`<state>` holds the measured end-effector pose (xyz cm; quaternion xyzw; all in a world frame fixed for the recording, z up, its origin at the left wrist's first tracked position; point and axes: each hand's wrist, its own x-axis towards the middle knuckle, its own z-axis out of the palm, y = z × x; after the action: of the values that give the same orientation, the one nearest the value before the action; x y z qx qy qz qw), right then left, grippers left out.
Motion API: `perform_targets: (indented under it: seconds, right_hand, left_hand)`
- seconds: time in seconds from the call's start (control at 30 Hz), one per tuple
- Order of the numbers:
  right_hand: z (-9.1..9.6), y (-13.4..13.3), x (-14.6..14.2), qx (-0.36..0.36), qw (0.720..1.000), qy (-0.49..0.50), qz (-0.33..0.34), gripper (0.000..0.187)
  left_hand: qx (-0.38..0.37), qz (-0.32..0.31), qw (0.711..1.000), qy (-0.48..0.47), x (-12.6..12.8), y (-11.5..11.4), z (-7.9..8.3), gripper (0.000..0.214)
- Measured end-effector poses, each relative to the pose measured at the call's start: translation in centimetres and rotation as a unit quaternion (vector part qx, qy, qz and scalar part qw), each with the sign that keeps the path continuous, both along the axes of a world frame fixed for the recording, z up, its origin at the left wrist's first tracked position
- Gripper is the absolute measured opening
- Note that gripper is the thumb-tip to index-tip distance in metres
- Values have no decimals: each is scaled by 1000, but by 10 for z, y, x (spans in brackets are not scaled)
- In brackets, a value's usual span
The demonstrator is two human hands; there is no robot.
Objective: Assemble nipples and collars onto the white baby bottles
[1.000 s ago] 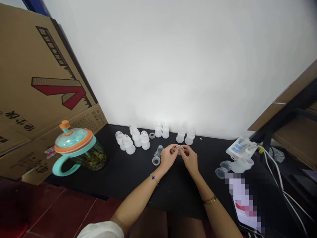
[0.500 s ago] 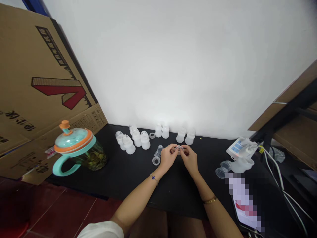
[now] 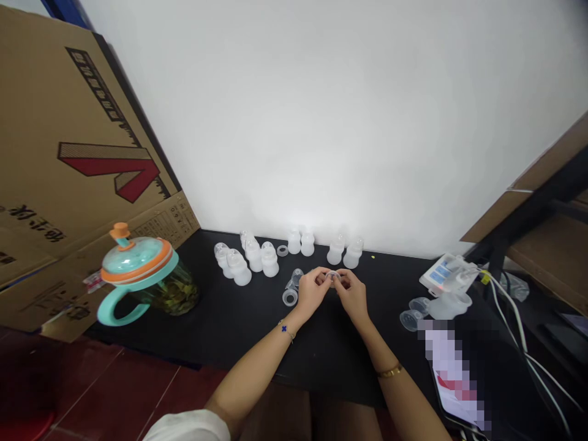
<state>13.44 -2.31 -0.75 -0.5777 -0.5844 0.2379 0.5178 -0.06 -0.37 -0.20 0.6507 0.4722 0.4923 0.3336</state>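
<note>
My left hand (image 3: pixel 313 289) and my right hand (image 3: pixel 353 294) meet over the black table, both closed by their fingertips on a translucent bottle ring (image 3: pixel 332 274). Fingers hide much of it, so I cannot tell what sits inside. Just left of my left hand lie a loose white ring (image 3: pixel 290 304) and clear domed caps (image 3: pixel 297 275). Behind my hands stand two translucent baby bottles (image 3: pixel 353 255). Another pair of bottles (image 3: pixel 307 245) is near the wall, beside a second loose ring (image 3: pixel 282 254).
Several capped bottles (image 3: pixel 239 271) cluster to the left. A big teal-handled jug (image 3: pixel 177 294) stands by a cardboard box (image 3: pixel 41 122). On the right are a white box (image 3: pixel 438 274), clear caps (image 3: pixel 410 320), a translucent bottle body (image 3: pixel 450 305), cables (image 3: pixel 509 306) and a phone (image 3: pixel 452 380).
My fingers have shifted very slightly on the ring, which looks a little more tilted. Everything else stays in place.
</note>
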Motion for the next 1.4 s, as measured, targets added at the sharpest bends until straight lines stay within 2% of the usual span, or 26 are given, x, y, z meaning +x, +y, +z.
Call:
perform_targets:
  seconds: [0.63, 1.27, 1.4]
  right_hand:
    - [4, -2, -1, -5, 1000, -11, 2, 30]
    - [6, -3, 0, -13, 999, -33, 7, 31]
    - [3, -2, 2, -15, 998, -54, 6, 30]
  left_hand:
    - [-3, 1, 1000, -2, 1, 0, 1, 21]
    - [15, -5, 998, 62, -2, 0, 4, 26]
    - [30, 3, 994, 109, -3, 0, 2, 27]
